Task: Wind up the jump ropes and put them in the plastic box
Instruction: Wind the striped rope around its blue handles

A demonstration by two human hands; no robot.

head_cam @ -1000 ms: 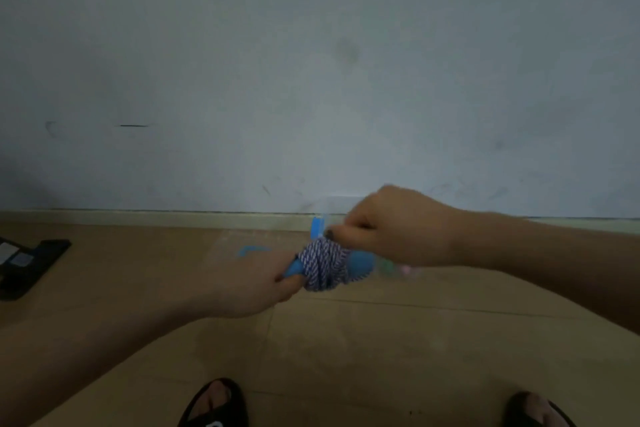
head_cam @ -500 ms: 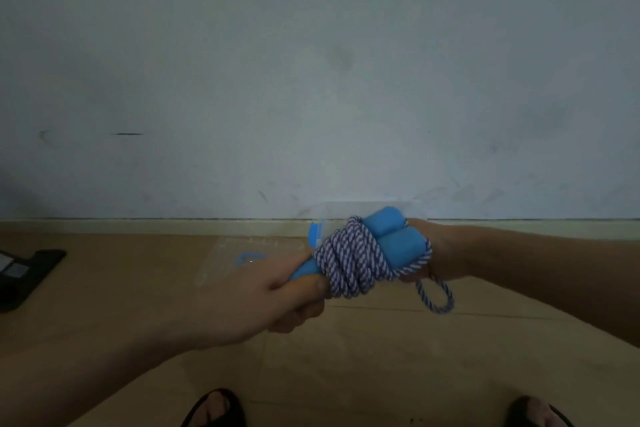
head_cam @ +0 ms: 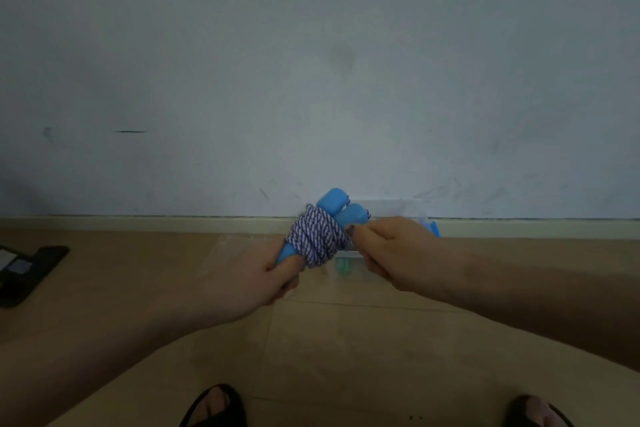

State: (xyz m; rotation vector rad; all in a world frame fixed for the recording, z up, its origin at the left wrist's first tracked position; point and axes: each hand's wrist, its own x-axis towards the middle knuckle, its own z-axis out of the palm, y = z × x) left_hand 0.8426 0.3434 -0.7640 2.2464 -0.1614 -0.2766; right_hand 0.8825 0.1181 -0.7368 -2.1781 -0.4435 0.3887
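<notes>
A jump rope with two blue foam handles is held up in front of me, its purple-and-white cord wound tightly round both handles. My left hand grips the lower ends of the handles. My right hand pinches the cord at the right side of the bundle, fingers closed on it. The upper handle ends stick up past the coil. Behind the hands, a clear plastic box with a blue clip sits on the floor by the wall; it is mostly hidden.
A pale wall and skirting board run across the back. A black flat object lies on the wooden floor at the far left. My two feet in black sandals show at the bottom edge.
The loose loop of cord that hung below the bundle is gone from view. My right hand came round from behind the handles to the front right side and closed on the cord.
</notes>
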